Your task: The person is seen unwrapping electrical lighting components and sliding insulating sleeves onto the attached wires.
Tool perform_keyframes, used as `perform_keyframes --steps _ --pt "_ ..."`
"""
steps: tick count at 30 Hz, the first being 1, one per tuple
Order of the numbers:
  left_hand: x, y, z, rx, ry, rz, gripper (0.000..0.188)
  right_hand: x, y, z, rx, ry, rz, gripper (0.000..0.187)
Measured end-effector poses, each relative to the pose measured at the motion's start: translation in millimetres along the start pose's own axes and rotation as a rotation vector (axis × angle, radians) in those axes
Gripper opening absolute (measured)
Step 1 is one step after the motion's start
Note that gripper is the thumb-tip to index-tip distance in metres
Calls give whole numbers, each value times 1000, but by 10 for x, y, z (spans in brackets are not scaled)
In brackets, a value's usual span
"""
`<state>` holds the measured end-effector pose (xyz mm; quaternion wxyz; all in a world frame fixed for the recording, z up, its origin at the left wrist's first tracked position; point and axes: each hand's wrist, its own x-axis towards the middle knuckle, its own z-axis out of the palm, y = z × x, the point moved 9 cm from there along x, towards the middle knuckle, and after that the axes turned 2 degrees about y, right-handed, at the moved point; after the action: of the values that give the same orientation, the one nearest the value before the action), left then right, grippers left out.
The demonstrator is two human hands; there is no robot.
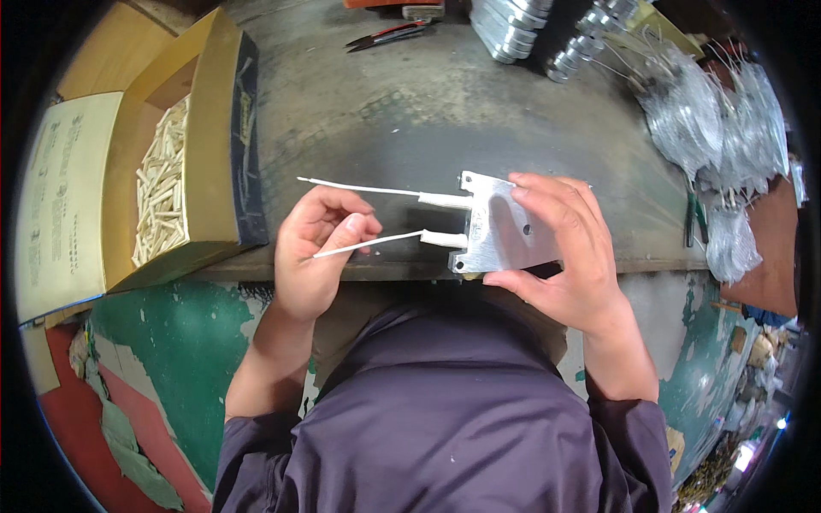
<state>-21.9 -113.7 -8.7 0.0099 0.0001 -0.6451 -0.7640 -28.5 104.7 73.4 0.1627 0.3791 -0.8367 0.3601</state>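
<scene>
My right hand [564, 248] grips a flat silver metal block [505, 227], its thumb at the near edge and fingers over the far right corner. The block is held above the near edge of the table, and a small dark hole shows in its face. Two white wires [376, 187] come out of its left side, each through a white sleeve [445, 201]. My left hand [321, 244] is closed, fingers curled and thumb bent in, at the lower wire, which runs across the thumb. The upper wire passes just beyond the knuckles, its bare tip pointing left.
A cardboard box [214, 111] of many small white tubes [162, 188] stands open on the left. Snips [389, 37] lie at the far side of the worktable [342, 103]. Stacked silver metal parts [509, 30] stand at the back, with plastic-wrapped wired pieces [684, 111] at right.
</scene>
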Motion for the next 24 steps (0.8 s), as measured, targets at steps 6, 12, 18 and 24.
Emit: perform_keyframes --steps 6,12,18,24 --pt "37 23 117 92 -65 16 7 -392 380 62 1201 215 616 72" --pt "-23 -2 112 121 -77 38 7 -336 345 45 1705 181 640 80" --pt "10 30 157 139 -67 49 8 -324 355 -48 1745 191 614 73" --pt "-37 60 137 153 -129 154 12 -380 614 -1011 -487 422 181 48"
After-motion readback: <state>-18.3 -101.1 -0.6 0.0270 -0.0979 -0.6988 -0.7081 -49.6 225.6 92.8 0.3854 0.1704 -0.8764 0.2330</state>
